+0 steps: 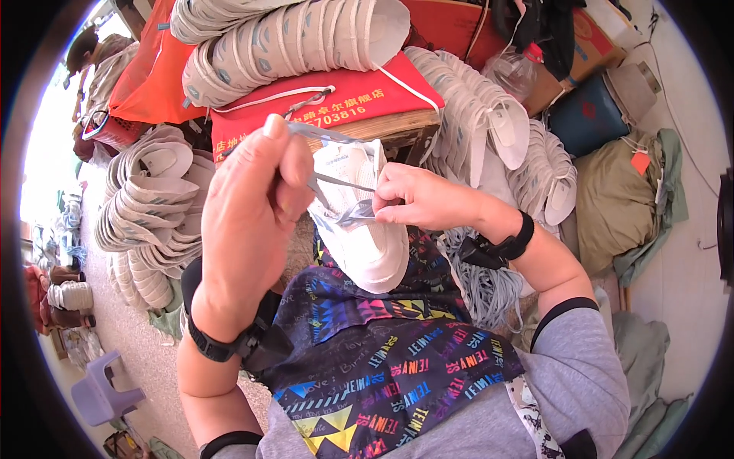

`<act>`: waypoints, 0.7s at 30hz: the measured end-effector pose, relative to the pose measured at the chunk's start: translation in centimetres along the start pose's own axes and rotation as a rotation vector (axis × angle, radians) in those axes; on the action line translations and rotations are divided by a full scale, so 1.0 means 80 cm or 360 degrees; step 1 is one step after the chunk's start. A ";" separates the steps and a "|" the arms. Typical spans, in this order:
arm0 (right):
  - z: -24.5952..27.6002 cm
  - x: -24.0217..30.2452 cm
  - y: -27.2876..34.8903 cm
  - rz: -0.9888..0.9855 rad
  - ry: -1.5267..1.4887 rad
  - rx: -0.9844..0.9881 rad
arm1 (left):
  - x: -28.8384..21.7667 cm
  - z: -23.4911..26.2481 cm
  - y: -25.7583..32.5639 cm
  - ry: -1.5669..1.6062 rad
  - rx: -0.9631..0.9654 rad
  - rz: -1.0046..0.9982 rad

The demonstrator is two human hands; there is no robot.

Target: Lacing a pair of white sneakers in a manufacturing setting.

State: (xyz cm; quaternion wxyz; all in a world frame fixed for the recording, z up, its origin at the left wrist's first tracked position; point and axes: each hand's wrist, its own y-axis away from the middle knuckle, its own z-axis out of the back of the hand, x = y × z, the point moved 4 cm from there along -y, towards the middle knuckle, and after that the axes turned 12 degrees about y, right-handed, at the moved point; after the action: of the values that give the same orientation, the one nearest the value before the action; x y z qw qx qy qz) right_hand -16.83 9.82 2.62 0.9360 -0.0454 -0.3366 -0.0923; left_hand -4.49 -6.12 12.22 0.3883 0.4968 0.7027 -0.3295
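A white sneaker (372,256) rests in my lap with its toe toward me, on a dark patterned apron (405,359). Grey flat shoelace (344,182) runs from its eyelets to both hands. My left hand (256,183) is raised left of the shoe, fingers curled, with a stretch of lace drawn up to it. Behind its thumb a thin dark hooked piece (312,101) shows; whether the hand holds it is hidden. My right hand (417,197) pinches the lace close over the shoe's right side, thumb and forefinger together.
Ahead stands a wooden bench (409,130) under a red cloth bag (359,96), with a row of nested shoe uppers (306,46) on top. More stacked uppers lie left (145,206) and right (474,115). Loose grey laces (489,283) hang right of my lap; a purple stool (107,390) stands left.
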 end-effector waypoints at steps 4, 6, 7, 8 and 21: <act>0.003 0.006 -0.008 0.0063 0.0183 -0.0012 | -0.007 -0.027 0.011 -0.0071 0.0079 -0.0017; 0.005 0.020 -0.006 0.0198 0.0313 -0.0375 | -0.013 -0.035 0.010 -0.0015 0.0083 -0.0047; 0.005 0.022 -0.006 0.0198 0.0315 -0.0377 | -0.021 -0.039 0.009 -0.0019 0.0084 -0.0061; 0.008 0.022 -0.007 0.0111 0.0298 -0.0458 | -0.025 -0.042 0.008 -0.0023 0.0085 -0.0073; -0.015 0.053 -0.025 -0.0023 -0.0409 -0.0568 | -0.009 -0.020 -0.020 0.0151 0.0000 -0.0176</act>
State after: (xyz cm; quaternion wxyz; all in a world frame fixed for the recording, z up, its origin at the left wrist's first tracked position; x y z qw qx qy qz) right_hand -13.28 7.09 4.49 0.8618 -0.2194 -0.4319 -0.1505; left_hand -6.20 -5.55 13.74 0.3358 0.4723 0.7466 -0.3267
